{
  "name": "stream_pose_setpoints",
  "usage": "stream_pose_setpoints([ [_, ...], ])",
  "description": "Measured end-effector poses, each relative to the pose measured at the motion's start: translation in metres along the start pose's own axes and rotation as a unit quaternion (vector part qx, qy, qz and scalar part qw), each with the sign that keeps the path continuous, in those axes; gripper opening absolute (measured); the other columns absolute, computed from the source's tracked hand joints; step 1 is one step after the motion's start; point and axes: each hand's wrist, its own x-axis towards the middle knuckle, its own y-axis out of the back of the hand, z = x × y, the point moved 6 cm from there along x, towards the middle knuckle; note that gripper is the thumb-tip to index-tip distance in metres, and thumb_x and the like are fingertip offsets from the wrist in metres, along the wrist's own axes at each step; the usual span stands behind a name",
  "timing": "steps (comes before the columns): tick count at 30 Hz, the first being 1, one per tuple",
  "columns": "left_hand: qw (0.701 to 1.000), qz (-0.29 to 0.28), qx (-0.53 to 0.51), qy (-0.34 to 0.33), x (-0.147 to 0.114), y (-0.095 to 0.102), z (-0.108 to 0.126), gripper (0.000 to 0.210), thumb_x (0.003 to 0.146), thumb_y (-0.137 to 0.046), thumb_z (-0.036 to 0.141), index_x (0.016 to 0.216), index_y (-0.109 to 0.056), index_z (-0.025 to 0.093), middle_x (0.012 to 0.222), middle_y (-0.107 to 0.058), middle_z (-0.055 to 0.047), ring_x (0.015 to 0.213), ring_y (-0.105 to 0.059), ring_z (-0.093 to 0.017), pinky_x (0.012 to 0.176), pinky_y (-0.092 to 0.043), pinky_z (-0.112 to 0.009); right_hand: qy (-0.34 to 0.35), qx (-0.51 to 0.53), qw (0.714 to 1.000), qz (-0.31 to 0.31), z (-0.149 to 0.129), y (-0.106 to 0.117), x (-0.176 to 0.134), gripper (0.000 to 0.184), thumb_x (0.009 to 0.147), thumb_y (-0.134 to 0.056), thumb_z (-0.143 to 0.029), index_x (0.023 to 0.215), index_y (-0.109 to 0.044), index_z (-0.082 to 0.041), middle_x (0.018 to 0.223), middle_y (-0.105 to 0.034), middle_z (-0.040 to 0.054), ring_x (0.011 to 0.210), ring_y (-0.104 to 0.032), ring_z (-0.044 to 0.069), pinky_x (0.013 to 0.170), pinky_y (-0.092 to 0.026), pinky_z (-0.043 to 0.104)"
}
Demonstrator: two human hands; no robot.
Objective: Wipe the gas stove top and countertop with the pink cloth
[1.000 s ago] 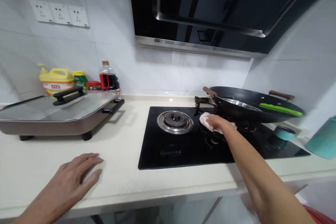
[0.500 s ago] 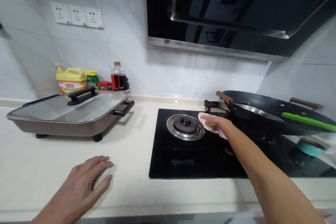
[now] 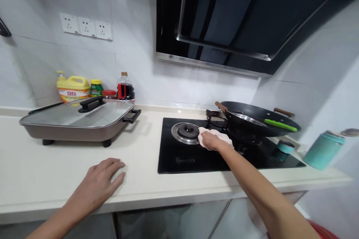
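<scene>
The pale table (image 3: 146, 185) stretches across the room, and the black glass cooktop (image 3: 202, 162) lies on it to the right, its near edge set back from the table's own. Over on the left, a wide lidded pan (image 3: 70, 133) stands on short feet; I can't make out anything through its lid. At the cooktop's far right, a wok (image 3: 252, 131) holds something of shiny metal and a green utensil (image 3: 280, 125). A teal container (image 3: 324, 151) is at the right, a yellow jug (image 3: 73, 84) far left, with a bottle (image 3: 128, 92) of dark liquid nearby. A strip of table separates pan from cooktop; near its front, the left hand (image 3: 102, 179) rests, fingers loosely spread, holding nothing. Just right of the left burner, the right hand (image 3: 209, 140) presses a white cloth (image 3: 223, 138) to the glass, its grip closed on the fabric.
</scene>
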Motion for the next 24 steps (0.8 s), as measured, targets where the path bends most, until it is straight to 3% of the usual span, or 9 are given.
stream_pose_setpoints([
  [4, 1.000, 0.004, -0.003, -0.003, 0.001, 0.005, 0.003, 0.046, 0.097, -0.042, 0.049, 0.115, -0.076, 0.024, 0.128, -0.074, -0.011, 0.121, -0.067, -0.030, 0.097, -0.050, -0.042, -0.005, -0.010, 1.000, -0.005, -0.027, -0.005, -0.032, 0.039, 0.100, -0.047, -0.019, 0.136, -0.061, -0.015, 0.143, -0.058, 0.0202, 0.131, -0.053, 0.033, 0.107, -0.042, 0.055],
  [11, 1.000, 0.006, -0.007, 0.003, 0.003, 0.005, -0.001, 0.052, 0.095, -0.042, 0.055, 0.117, -0.078, 0.023, 0.132, -0.074, -0.012, 0.126, -0.067, -0.031, 0.105, -0.050, -0.044, 0.069, 0.055, 0.995, 0.036, -0.083, -0.002, -0.096, 0.048, 0.091, -0.051, -0.018, 0.138, -0.062, -0.022, 0.144, -0.062, 0.0108, 0.130, -0.054, 0.028, 0.106, -0.037, 0.044],
  [13, 1.000, -0.001, -0.005, 0.005, 0.003, 0.004, -0.002, 0.053, 0.096, -0.041, 0.055, 0.117, -0.078, 0.022, 0.133, -0.074, -0.012, 0.127, -0.066, -0.031, 0.107, -0.050, -0.045, 0.063, 0.081, 0.994, 0.049, -0.078, 0.002, -0.109, 0.049, 0.089, -0.053, -0.021, 0.136, -0.065, -0.022, 0.143, -0.064, 0.0107, 0.129, -0.055, 0.028, 0.105, -0.038, 0.043],
  [17, 1.000, -0.005, -0.004, 0.006, 0.004, 0.002, -0.005, 0.054, 0.096, -0.040, 0.055, 0.117, -0.078, 0.022, 0.135, -0.074, -0.011, 0.128, -0.066, -0.031, 0.108, -0.050, -0.045, 0.021, 0.074, 0.996, 0.042, -0.043, 0.002, -0.127, 0.051, 0.084, -0.060, -0.023, 0.135, -0.067, -0.021, 0.143, -0.066, 0.0115, 0.127, -0.057, 0.028, 0.108, -0.038, 0.040],
  [24, 1.000, 0.005, -0.014, 0.006, 0.004, 0.000, -0.007, 0.055, 0.097, -0.041, 0.056, 0.116, -0.079, 0.021, 0.133, -0.075, -0.012, 0.129, -0.066, -0.032, 0.109, -0.049, -0.046, -0.016, -0.006, 0.991, 0.129, 0.002, -0.005, -0.169, 0.029, 0.084, -0.060, -0.022, 0.112, -0.070, -0.018, 0.107, -0.070, 0.0120, 0.105, -0.061, 0.028, 0.104, -0.041, 0.042],
])
